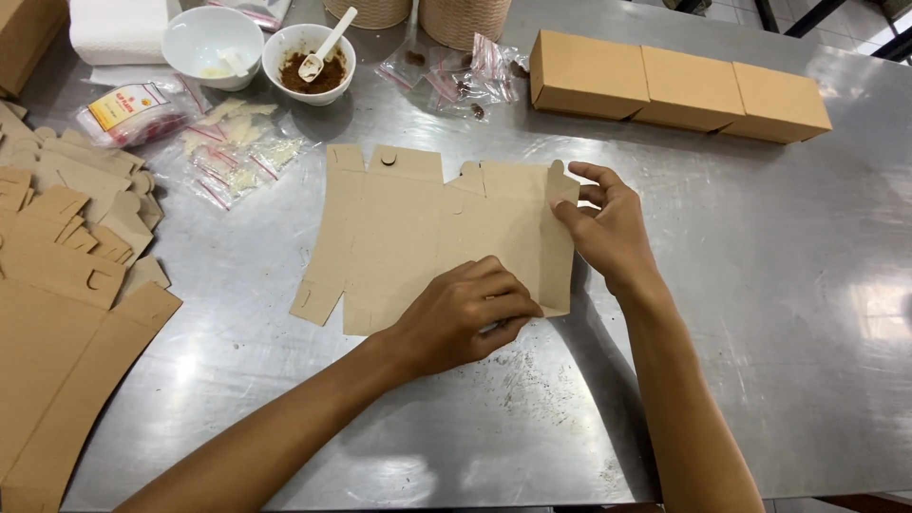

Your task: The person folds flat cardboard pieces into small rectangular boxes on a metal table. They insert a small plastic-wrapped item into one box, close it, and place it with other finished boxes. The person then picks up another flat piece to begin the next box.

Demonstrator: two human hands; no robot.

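A flat, unfolded brown cardboard box blank (408, 228) lies on the steel table (760, 285) in front of me. My left hand (465, 318) presses down on its near edge with fingers curled. My right hand (608, 228) pinches the blank's right side flap and lifts it up along a crease.
Three folded brown boxes (679, 85) stand in a row at the back right. A pile of flat blanks (66, 285) lies at the left. Behind are two white bowls (256, 52), one with brown powder and a spoon, and several small plastic bags (237, 152).
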